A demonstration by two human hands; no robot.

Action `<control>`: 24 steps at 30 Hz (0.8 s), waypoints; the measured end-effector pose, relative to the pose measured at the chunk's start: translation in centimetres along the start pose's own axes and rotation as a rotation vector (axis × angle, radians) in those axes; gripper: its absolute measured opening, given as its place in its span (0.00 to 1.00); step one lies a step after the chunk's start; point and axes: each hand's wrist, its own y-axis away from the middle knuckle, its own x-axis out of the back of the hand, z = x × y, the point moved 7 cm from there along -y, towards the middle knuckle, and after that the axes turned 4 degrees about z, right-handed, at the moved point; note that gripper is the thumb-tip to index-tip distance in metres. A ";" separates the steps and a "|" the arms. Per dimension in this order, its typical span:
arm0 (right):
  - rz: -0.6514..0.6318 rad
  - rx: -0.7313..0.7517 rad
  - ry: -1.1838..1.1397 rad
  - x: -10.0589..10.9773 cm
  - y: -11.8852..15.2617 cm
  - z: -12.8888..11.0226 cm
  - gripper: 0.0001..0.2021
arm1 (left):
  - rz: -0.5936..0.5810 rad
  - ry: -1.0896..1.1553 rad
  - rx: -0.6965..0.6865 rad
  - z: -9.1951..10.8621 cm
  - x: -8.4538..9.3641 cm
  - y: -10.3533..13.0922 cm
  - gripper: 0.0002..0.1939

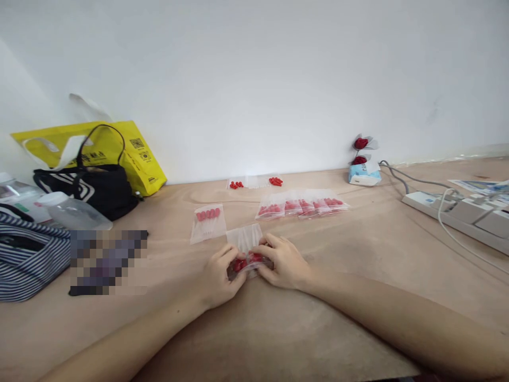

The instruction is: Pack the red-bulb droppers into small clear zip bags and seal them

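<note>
Low over the middle of the table, my left hand (226,275) and my right hand (281,261) pinch a small clear plastic bag (244,237) from both sides. Glossy red pieces show inside it between my fingers; their exact kind is partly hidden. Just beyond my left hand lies a flat clear bag (208,223) with several red-headed pieces on thin pale stems. Farther off to the right, several filled clear bags (300,206) overlap in a row. Near the wall, two groups of red pieces (236,185) rest in or on clear plastic.
At the left stand a yellow bag (153,170), a black bag (107,185), a plastic bottle (79,211) and a striped bag (35,260). Toward the right are a blue tissue pack (363,175) with red artificial roses and a white power strip (457,211) with cables.
</note>
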 end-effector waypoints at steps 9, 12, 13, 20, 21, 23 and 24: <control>0.004 0.044 -0.162 -0.2 -0.6 1.1 0.15 | -0.024 -0.038 -0.021 -0.4 0.0 -1.2 0.04; -0.015 0.025 -0.180 -0.3 -1.5 2.7 0.19 | -0.033 -0.056 0.013 -1.5 -0.6 -2.7 0.04; -0.026 0.017 -0.165 -0.5 -2.0 3.2 0.19 | -0.032 -0.064 0.027 -1.9 -0.8 -3.2 0.04; -0.041 0.027 -0.029 -1.6 -4.8 4.5 0.11 | 0.009 -0.080 0.063 -4.0 -1.3 -4.9 0.09; -0.040 0.044 -0.027 -1.8 -4.9 4.4 0.12 | 0.023 -0.081 0.068 -4.1 -1.2 -4.9 0.11; -0.037 0.079 -0.038 -2.0 -4.8 4.4 0.15 | 0.045 -0.088 0.073 -4.3 -1.1 -4.9 0.13; -0.033 0.090 -0.048 -2.0 -4.7 4.4 0.16 | 0.048 -0.092 0.066 -4.3 -1.0 -4.9 0.14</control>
